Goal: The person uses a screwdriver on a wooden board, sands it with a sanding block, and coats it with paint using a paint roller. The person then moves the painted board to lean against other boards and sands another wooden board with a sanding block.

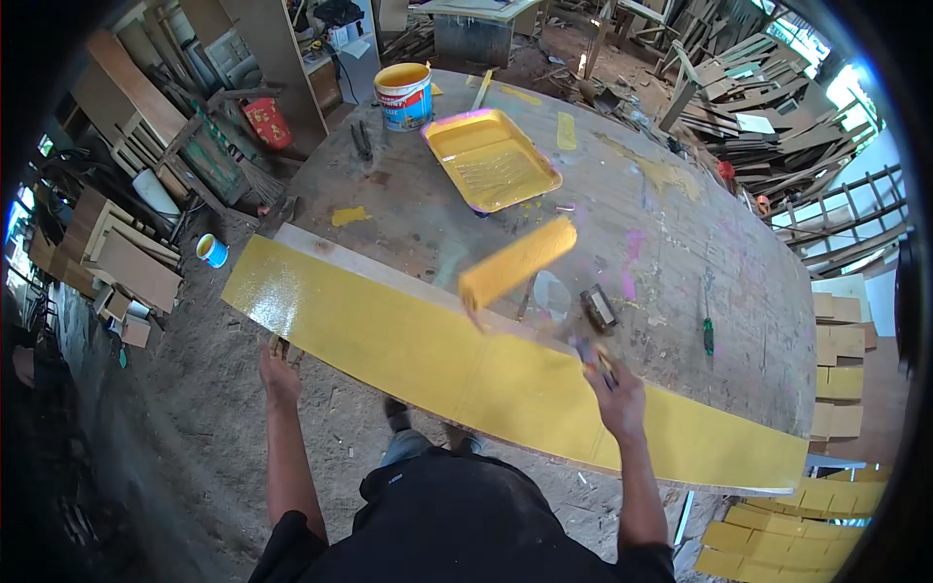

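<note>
My right hand [619, 398] is closed around the handle of a paint roller [520, 262], whose yellow-coated sleeve hangs above the far edge of a long board. The roller is slightly blurred. Wet-looking yellow paint covers the board [418, 335], which lies along the near side of the table and shines at its left end. My left hand [280, 374] grips the near edge of the board towards its left end; its fingertips are partly hidden. Beyond the roller sits a paint tray [496, 160] coated in yellow, with a paint bucket [403, 97] behind it.
On the paint-stained table [748, 291] lie a dark block-like object [599, 309], a green-handled screwdriver [708, 336] and a stick [483, 89]. A small paint can [211, 251] stands on the floor at left. Yellow panels [777, 534] lie at lower right; scrap wood [748, 107] is piled behind.
</note>
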Tool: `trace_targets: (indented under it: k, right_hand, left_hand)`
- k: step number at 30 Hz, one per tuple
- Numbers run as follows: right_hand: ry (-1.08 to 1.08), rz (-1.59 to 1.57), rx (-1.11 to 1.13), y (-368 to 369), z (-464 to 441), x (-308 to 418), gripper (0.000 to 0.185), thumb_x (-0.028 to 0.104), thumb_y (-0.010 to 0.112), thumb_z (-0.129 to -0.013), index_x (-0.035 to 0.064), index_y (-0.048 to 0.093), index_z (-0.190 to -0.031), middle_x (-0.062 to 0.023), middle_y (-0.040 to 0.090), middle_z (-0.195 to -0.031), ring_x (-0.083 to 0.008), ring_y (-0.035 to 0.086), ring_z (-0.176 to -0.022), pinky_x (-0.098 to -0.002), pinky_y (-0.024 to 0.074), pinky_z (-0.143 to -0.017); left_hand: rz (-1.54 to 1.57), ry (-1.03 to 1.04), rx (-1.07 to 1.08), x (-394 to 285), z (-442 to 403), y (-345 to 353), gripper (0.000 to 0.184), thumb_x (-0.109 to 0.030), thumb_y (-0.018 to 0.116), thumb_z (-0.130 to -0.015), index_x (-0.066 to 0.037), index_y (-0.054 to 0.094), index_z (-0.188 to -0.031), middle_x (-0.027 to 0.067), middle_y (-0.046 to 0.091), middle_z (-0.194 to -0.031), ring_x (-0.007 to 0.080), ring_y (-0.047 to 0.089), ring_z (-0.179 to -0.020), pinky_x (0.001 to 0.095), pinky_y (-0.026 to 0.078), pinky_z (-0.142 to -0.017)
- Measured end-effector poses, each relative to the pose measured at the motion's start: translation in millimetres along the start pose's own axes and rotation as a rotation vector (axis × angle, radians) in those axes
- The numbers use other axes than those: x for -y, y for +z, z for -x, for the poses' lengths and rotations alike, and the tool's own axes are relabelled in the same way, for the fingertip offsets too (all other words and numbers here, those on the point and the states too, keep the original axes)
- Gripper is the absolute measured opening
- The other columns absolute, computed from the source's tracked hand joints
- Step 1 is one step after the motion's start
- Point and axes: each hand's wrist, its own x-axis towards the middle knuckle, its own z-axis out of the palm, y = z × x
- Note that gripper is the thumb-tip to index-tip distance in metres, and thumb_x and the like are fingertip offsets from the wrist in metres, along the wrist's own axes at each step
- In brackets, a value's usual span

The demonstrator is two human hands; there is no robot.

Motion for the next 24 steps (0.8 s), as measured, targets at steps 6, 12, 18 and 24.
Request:
trace_targets:
  k: [6,12,18,24]
  right_hand:
    - [0.018,0.071,-0.083,89.5,-159.3,3.7,0.050,0.048,0.071,-0.094,0.0166,0.070,-0.132,-0.0232,0.076,-0.109,-0.0405,0.074,-0.100,-0.0471,0.0578,-0.084]
    - [0.157,0.157,-0.055,130.2,-240.4,-7.9,0.057,0.054,0.073,-0.088,0.0160,0.072,-0.131,-0.0257,0.075,-0.110,-0.0431,0.073,-0.105,-0.0516,0.0563,-0.089]
    - [0.138,0.200,0.032,141.3,-249.3,-37.7,0.056,0.050,0.072,-0.089,0.0139,0.071,-0.132,-0.0279,0.075,-0.110,-0.0442,0.073,-0.105,-0.0523,0.0553,-0.094]
    - [-0.184,0.461,-0.174,141.1,-205.3,-58.7,0.050,0.034,0.074,-0.091,0.0053,0.069,-0.131,-0.0260,0.071,-0.115,-0.0421,0.065,-0.118,-0.0515,0.0503,-0.101]
  left_hand:
    - [-0.031,0.032,-0.003,4.1,1.5,-1.2,0.084,-0.067,0.048,-0.103,-0.007,0.038,-0.161,0.0073,0.042,-0.163,0.0228,0.037,-0.149,0.0496,0.032,-0.116]
    - [-0.016,0.039,0.011,0.0,3.6,1.3,0.083,-0.067,0.048,-0.103,-0.006,0.040,-0.158,0.0072,0.046,-0.159,0.0220,0.040,-0.146,0.0489,0.035,-0.113]
    - [0.013,-0.004,0.054,-3.9,5.9,1.8,0.073,-0.061,0.047,-0.106,-0.008,0.044,-0.156,0.0071,0.050,-0.154,0.0216,0.044,-0.142,0.0485,0.036,-0.111]
    - [-0.033,-0.044,0.011,-2.1,1.4,4.5,0.067,-0.056,0.048,-0.107,-0.007,0.048,-0.153,0.0058,0.054,-0.150,0.0220,0.046,-0.138,0.0474,0.037,-0.109]
